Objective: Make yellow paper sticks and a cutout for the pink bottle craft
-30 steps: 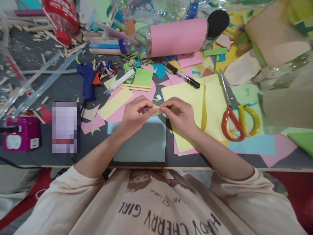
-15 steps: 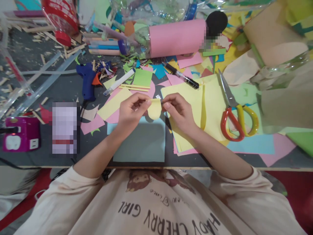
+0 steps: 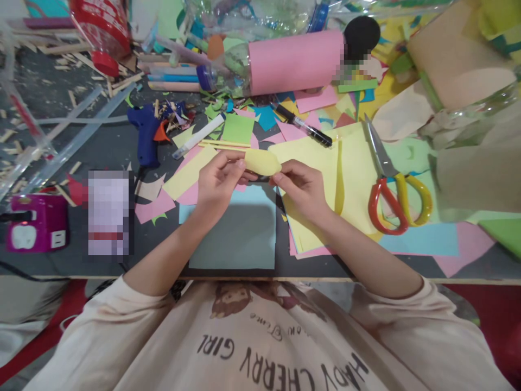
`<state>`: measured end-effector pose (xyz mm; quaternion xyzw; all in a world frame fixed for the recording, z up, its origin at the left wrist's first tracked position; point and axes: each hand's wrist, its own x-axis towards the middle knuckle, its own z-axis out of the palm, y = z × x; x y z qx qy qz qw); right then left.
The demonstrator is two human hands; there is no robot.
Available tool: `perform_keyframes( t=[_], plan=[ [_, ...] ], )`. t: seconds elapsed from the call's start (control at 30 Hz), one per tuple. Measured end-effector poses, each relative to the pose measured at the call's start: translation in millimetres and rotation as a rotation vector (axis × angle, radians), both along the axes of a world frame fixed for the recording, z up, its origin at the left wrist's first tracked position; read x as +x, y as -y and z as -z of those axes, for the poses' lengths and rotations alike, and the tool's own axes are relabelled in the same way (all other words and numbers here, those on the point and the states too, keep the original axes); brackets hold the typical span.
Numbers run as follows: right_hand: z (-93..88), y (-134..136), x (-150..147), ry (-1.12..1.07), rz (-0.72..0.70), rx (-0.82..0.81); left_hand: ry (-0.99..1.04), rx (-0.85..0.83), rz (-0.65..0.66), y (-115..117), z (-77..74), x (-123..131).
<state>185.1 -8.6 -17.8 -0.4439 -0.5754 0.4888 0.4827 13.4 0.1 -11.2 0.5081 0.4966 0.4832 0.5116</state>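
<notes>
A small yellow paper piece (image 3: 262, 162) with a rounded right end is stretched between my two hands. My left hand (image 3: 222, 176) pinches its straight left end between thumb and fingers. At the rounded end, the thumb and forefinger of my right hand (image 3: 301, 184) close on the edge. Below them lies a light blue paper sheet (image 3: 240, 233), partly in shadow. Under my right wrist is a stack of yellow paper (image 3: 313, 228). Scissors (image 3: 391, 184) with one red and one yellow handle lie to the right of that hand.
A blue glue gun (image 3: 144, 133) lies at the left, near a white marker (image 3: 199, 136). A black marker (image 3: 303, 125) rests behind my hands. Farther back lies a plastic bottle wrapped in pink paper (image 3: 297, 62). Paper scraps, wood bits and a purple box (image 3: 36, 224) also crowd the tabletop.
The yellow piece has turned from hanging rounded end down to lying sideways, rounded end right. My right fingers have shifted to that rounded end.
</notes>
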Motion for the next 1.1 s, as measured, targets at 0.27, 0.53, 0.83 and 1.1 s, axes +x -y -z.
perform_keyframes(
  t=[0.27, 0.53, 0.83, 1.1],
  plan=[
    [1.0, 0.7, -1.3, 0.021, 0.128, 0.065, -0.073, 0.014, -0.005, 3.2, -3.7, 1.3],
    [1.5, -0.3, -3.3, 0.046, 0.242, 0.105, -0.157, 0.082, -0.041, 5.7, -1.7, 0.0],
    [3.6, -0.9, -2.5, 0.041, 0.197, 0.205, -0.195, 0.132, -0.039, 7.5, -2.8, 1.1],
    [5.9, -1.4, -1.5, 0.145, 0.233, 0.253, -0.184, 0.110, -0.032, 7.4, -3.8, 1.5]
  ],
)
